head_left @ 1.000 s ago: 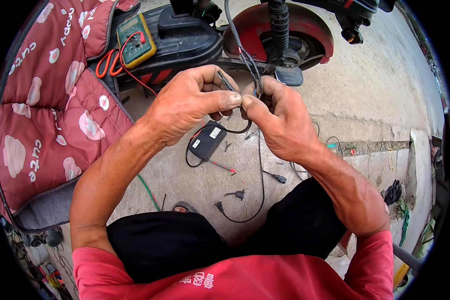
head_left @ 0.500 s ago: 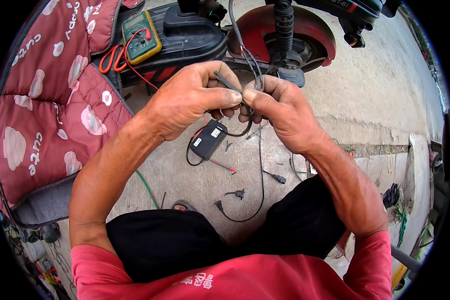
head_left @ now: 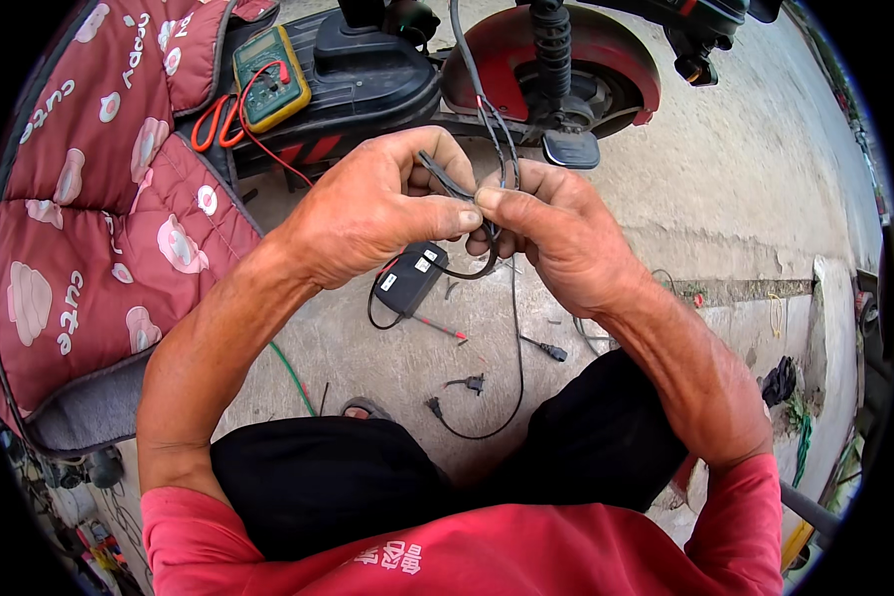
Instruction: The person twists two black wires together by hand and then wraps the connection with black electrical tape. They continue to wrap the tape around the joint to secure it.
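Note:
In front of me, both hands are raised close together on a thin black cable (head_left: 444, 177). My left hand (head_left: 377, 204) is closed, pinching it between thumb and fingers, with a short stretch sticking up above the grip. My right hand (head_left: 571, 228) is also closed, its thumb pressed on the cable right beside the left fingertips. Part of the cable loops down below the hands. Longer wires (head_left: 484, 104) come down from the scooter behind and run past the right fingers. What lies between the fingertips is mostly hidden.
On the scooter's dark footboard (head_left: 368, 74) rests a green-yellow multimeter (head_left: 271, 79) with red leads. A black adapter box (head_left: 408, 281), a corded plug (head_left: 434, 405) and a connector (head_left: 556, 353) lie on the concrete. A quilted maroon cover (head_left: 119, 209) hangs at left; the scooter's wheel (head_left: 621, 79) stands beyond.
My left thumb has slid slightly down, a little apart from the right thumb. Both hands keep their hold on the cable. The whole view has shifted slightly.

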Tool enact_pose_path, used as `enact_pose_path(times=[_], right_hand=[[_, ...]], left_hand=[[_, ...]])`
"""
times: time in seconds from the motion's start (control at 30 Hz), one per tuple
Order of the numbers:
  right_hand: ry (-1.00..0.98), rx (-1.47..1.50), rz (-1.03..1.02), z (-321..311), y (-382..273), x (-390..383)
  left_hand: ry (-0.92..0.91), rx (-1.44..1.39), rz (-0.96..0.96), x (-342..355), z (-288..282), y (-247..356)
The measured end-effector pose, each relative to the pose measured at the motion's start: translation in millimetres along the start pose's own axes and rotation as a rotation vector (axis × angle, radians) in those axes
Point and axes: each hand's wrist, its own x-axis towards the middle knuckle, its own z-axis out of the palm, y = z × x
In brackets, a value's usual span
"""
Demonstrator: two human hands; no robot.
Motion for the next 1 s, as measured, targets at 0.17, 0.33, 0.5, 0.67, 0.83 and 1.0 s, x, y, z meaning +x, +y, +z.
enact_pose_path(times=[0.17,0.33,0.5,0.67,0.83,1.0], right_hand=[[0.043,-0.048,0.003,3.2,-1.9,1.0],[0.067,-0.006,-0.007,9.3,-9.2,-3.7],[0.111,0.048,0.037,5.7,-4.7,-5.0],[0.057,0.021,0.027,-0.3,-4.6,-3.7],[0.099,0.049,-0.012,6.2,-7.1,-6.2],[0.130,-0.077,-0.069,6.7,-4.6,-5.8]], left_hand=[[0.090,0.147,0.001,0.1,-3.3,2.3],[0.125,0.074,0.025,-2.5,-8.8,-0.9],[0.134,0.138,0.012,-3.4,-5.0,0.0],[0.140,0.144,0.006,-1.9,-4.6,-1.3],[0.140,0.104,-0.020,-0.3,-4.3,-1.9],[0.121,0.109,-0.020,-0.5,-3.6,-0.5]])
